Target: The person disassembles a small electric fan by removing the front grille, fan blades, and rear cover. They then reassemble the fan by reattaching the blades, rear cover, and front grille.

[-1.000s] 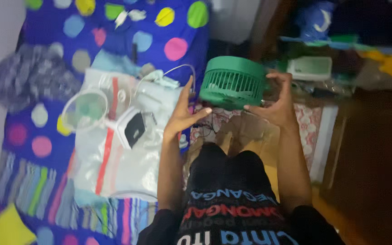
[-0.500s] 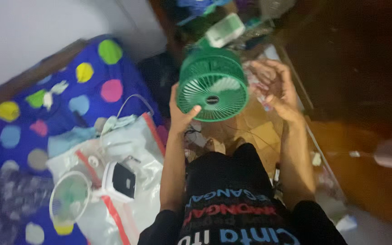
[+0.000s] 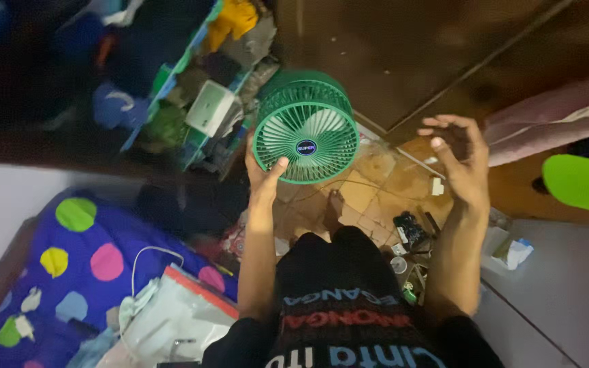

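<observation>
Released since half a second ago by right hand (image 3: 459, 162), fingers spread, apart rightward; green fan (image 3: 306, 132) gripped alone by left hand (image 3: 262, 172), thumb seemingly on grille.

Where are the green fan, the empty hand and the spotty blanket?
green fan (image 3: 306, 134), head view, front grille.
right hand (image 3: 459, 163), head view, open palm.
spotty blanket (image 3: 86, 255), head view, blue cloth between dots.

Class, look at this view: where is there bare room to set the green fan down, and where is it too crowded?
Free: the pale floor at lower right, beside the right hand, and the dark brown panel above the round green plastic fan in the left hand. Crowded: the cluttered shelf and the littered tan floor.
</observation>
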